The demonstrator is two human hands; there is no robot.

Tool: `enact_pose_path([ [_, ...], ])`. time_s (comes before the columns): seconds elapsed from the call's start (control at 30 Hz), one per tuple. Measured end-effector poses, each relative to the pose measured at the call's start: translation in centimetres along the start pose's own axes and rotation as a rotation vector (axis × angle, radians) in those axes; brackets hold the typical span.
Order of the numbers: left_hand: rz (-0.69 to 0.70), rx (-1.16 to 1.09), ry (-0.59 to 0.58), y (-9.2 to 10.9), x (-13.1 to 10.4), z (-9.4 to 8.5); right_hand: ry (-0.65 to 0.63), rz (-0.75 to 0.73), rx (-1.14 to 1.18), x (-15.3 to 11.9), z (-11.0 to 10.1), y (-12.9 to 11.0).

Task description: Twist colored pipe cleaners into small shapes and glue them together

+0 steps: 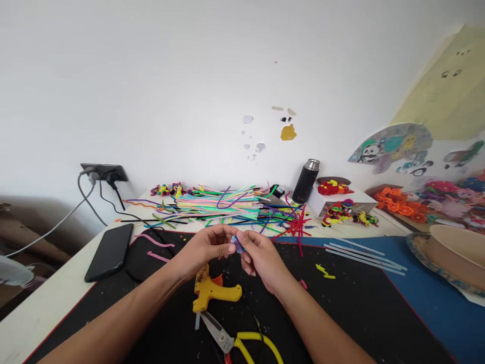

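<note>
Between my two hands is a small fuzzy blue and purple pipe-cleaner piece (pixel 238 244), pinched by the fingertips above the black mat (pixel 352 303). My left hand (pixel 212 246) grips it from the left, thumb and fingers closed. From the other side, my right hand (pixel 258 255) also pinches it, its lower fingers curled. Most of the piece is hidden by the fingers. Just below my hands lies a yellow hot glue gun (pixel 214 291), with a clear glue stick end poking out. Nearer to me are scissors (pixel 223 333) with yellow and red handles.
A pile of coloured pipe cleaners (pixel 220 205) lies along the wall. A black phone (pixel 109 253) rests at left. Glue sticks (pixel 366 259), yellow bits (pixel 325 271) and a round beige container (pixel 454 253) are at right. A black flask (pixel 306 181) stands beside a white box (pixel 341 199).
</note>
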State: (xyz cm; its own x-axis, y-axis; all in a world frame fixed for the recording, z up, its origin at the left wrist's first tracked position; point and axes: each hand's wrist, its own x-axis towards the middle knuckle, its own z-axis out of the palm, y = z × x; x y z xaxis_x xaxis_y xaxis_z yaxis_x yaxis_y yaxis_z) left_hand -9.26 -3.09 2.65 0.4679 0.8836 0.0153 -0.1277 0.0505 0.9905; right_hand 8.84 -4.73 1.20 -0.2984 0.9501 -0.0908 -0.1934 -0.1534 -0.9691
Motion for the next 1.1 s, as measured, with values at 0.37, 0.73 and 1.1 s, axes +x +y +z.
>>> enact_pose_path([
  [0.37, 0.076, -0.064, 0.160, -0.2, 0.6, 0.2, -0.028, -0.025, -0.024, 0.0, -0.2, -0.1],
  [0.73, 0.017, -0.054, 0.234, 0.2, 0.5, 0.7, 0.178, -0.350, -0.927, -1.1, 0.1, -0.3],
  [1.1, -0.037, -0.139, 0.271, -0.2, 0.8, 0.9, 0.133, -0.307, -1.285, -1.1, 0.4, -0.6],
])
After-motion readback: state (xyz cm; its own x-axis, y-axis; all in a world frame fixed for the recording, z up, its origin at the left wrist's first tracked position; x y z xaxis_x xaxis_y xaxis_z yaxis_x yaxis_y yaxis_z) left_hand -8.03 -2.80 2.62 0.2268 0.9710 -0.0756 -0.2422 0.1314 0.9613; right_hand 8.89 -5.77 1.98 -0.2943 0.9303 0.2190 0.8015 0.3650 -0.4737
